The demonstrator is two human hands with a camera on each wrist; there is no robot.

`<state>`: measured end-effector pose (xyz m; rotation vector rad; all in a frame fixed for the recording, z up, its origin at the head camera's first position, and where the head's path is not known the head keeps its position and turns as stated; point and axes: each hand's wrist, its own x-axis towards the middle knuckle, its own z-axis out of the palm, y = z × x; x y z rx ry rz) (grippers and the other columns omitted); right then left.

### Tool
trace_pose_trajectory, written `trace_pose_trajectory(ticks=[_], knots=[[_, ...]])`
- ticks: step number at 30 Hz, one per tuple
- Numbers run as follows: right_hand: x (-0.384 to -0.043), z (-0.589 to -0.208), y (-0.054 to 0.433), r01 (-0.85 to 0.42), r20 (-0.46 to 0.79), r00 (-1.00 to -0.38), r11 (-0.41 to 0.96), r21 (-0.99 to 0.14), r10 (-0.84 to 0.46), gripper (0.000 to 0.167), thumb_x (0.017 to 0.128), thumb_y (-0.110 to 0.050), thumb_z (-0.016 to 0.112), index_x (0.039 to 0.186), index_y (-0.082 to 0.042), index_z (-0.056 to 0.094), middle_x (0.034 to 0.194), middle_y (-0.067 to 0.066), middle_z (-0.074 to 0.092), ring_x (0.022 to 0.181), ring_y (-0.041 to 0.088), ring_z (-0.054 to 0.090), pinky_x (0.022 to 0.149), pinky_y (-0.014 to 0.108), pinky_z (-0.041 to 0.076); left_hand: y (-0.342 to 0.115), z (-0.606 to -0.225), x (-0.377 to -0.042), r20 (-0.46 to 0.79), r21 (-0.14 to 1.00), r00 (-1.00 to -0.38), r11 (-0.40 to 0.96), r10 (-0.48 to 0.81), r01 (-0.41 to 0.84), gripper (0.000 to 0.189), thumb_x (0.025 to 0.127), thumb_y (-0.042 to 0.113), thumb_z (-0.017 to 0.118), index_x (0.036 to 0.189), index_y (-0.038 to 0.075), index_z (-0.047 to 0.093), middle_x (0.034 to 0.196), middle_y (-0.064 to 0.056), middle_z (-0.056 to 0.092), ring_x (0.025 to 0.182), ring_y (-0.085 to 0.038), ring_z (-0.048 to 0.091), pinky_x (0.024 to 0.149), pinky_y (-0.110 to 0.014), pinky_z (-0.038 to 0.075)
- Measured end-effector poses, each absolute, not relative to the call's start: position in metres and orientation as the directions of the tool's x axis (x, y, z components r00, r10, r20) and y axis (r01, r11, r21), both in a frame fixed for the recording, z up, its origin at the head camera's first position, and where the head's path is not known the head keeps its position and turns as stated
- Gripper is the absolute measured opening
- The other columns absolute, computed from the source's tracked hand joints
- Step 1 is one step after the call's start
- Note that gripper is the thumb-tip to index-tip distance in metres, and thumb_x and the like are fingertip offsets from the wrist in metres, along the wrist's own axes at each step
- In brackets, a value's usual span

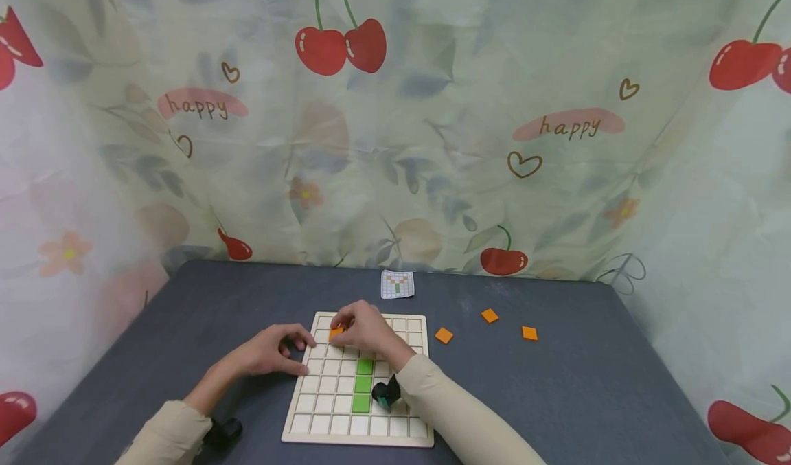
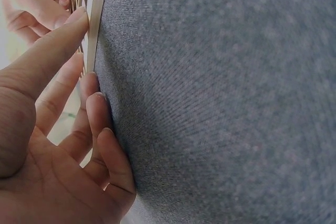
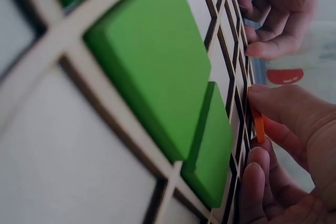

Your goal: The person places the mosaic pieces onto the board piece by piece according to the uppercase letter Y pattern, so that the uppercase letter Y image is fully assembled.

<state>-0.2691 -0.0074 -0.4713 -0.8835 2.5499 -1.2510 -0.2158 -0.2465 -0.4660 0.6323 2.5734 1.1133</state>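
A light wooden board [image 1: 358, 442] with a grid of square cells lies on the dark table. In the head view, my right hand [image 1: 369, 331] pinches an orange square tile [image 1: 335, 334] over the upper left of the grid. The right wrist view shows this orange tile [image 3: 258, 121] tilted on edge between thumb and fingers, close against the grid. My left hand [image 1: 273, 350] rests at the board's left edge, its thumb and fingertips touching the rim [image 2: 96, 19]. Several green tiles [image 1: 362, 384] sit in one column of cells; my right hand and forearm hide part of the grid.
Three loose orange tiles lie right of the board: one near it [image 1: 443, 335], another farther back [image 1: 489, 316], a third [image 1: 529, 333] to the right. Behind the board lies a small card [image 1: 397, 284] with a coloured grid pattern. A printed curtain [image 1: 395, 142] surrounds the table.
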Motion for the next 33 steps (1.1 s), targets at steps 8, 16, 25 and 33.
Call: trace_pose_trajectory(ticks=[8,16,25,33], knots=[[-0.267,-0.47,-0.008,-0.437,0.107,-0.814,0.482,-0.759,-0.571,0.014,0.084,-0.012,0.086,0.095,-0.007,0.079,0.086,0.001,0.071,0.074,0.008,0.057,0.069,0.026,0.047,-0.246,-0.465,-0.215,-0.07,0.739,-0.868,0.61,0.491,0.286,0.039,0.083,0.02,0.087,0.115,0.007,0.069,0.099,-0.004,0.058,0.086,-0.023,0.052,0.07,-0.029,0.042],[-0.272,-0.471,-0.003,-0.408,0.086,-0.811,0.452,-0.793,-0.579,0.017,0.084,-0.012,0.085,0.099,-0.006,0.079,0.09,0.004,0.07,0.077,0.009,0.058,0.07,0.028,0.047,-0.247,-0.466,-0.217,-0.06,0.74,-0.863,0.603,0.502,0.299,0.038,0.083,0.019,0.087,0.114,0.007,0.069,0.098,-0.004,0.058,0.086,-0.023,0.052,0.071,-0.029,0.043],[-0.279,-0.464,0.022,-0.39,0.099,-0.773,0.345,-0.854,-0.627,0.021,0.089,-0.011,0.08,0.106,0.0,0.076,0.096,0.005,0.07,0.088,0.019,0.064,0.076,0.031,0.051,-0.247,-0.467,-0.217,-0.058,0.74,-0.866,0.604,0.496,0.296,0.038,0.083,0.019,0.087,0.114,0.009,0.069,0.098,-0.004,0.058,0.085,-0.023,0.052,0.071,-0.03,0.042],[-0.278,-0.454,0.051,-0.413,0.132,-0.746,0.299,-0.86,-0.653,0.024,0.092,-0.011,0.078,0.111,0.003,0.074,0.099,0.005,0.07,0.091,0.025,0.066,0.08,0.032,0.052,-0.248,-0.465,-0.216,-0.057,0.747,-0.869,0.598,0.492,0.29,0.038,0.082,0.018,0.088,0.114,0.008,0.069,0.098,-0.005,0.057,0.083,-0.023,0.052,0.07,-0.03,0.041]])
